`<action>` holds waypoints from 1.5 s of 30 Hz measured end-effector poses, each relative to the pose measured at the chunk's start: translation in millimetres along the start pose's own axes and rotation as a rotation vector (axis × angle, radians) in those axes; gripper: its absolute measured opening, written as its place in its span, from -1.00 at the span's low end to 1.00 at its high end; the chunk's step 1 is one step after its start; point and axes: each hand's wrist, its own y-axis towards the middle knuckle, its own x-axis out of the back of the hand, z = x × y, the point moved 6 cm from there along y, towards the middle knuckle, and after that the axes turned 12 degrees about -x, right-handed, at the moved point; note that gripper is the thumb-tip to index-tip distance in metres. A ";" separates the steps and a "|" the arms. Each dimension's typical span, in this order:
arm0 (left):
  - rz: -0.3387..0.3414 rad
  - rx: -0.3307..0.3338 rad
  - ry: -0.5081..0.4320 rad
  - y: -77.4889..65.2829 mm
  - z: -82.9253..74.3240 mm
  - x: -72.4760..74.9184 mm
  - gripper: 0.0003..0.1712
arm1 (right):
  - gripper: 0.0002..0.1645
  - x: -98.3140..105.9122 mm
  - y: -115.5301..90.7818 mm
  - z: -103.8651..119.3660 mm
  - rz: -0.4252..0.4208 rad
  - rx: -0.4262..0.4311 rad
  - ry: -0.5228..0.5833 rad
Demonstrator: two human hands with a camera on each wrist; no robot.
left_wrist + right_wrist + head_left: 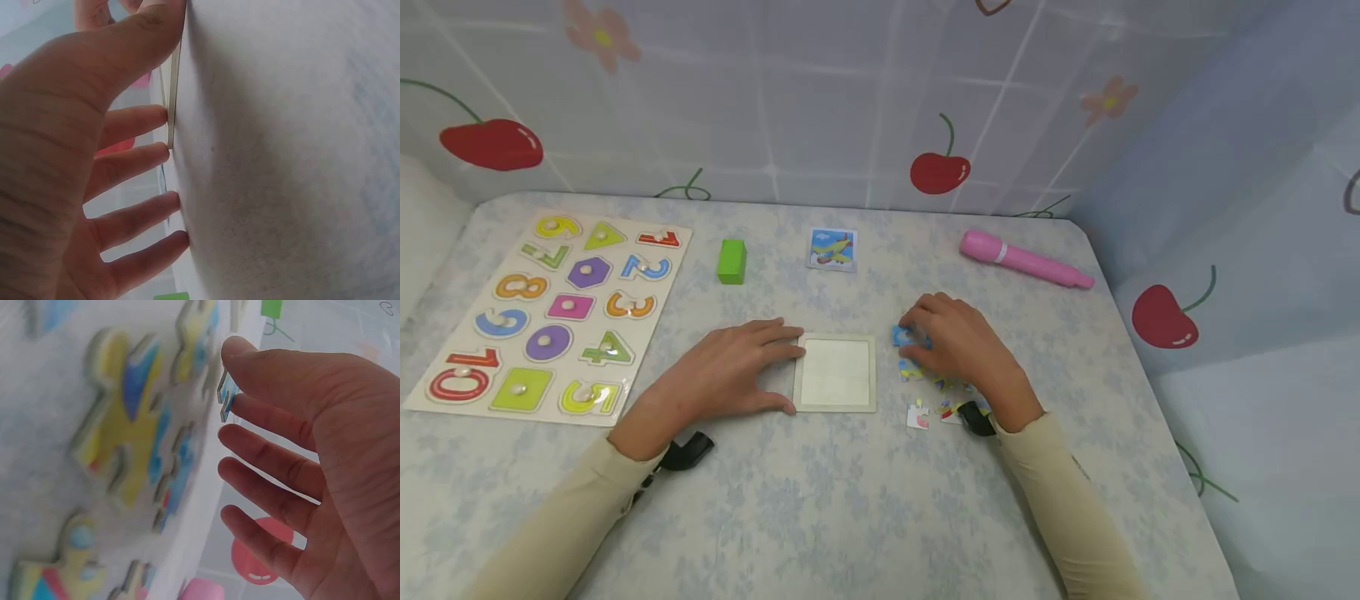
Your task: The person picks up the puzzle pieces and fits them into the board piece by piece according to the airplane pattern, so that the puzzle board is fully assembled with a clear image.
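Loose puzzle pieces are lying nearest me, right of the tray. My left hand is bracing its left edge, fingers apart; my right hand is pinching a blue piece. Honestly, I'd be holding only edges and checking the plane card farther back.

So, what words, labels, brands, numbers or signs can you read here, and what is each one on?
On the knobbed number board, lying sideways:
"1", red
"2", blue
"3", orange
"4", green
"5", yellow
"6", yellow
"7", green
"8", orange
"9", blue
"10", red
No words, labels or brands are readable; any print on the airplane picture card or jigsaw pieces is too small or blurred.
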 end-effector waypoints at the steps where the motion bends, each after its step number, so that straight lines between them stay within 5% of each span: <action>1: 0.001 -0.002 0.000 0.2 0.2 -0.1 -0.06 | -0.54 0.8 0.7 1.2 -0.002 0.001 0.003; 17: 0.004 0.009 0.000 1.3 1.3 -1.2 -0.05 | -0.57 11.5 20.5 49.3 0.025 0.035 0.026; 45: -0.056 -0.006 0.005 -2.2 1.1 0.5 -0.10 | -0.55 -20.0 30.5 101.1 0.049 0.123 -0.088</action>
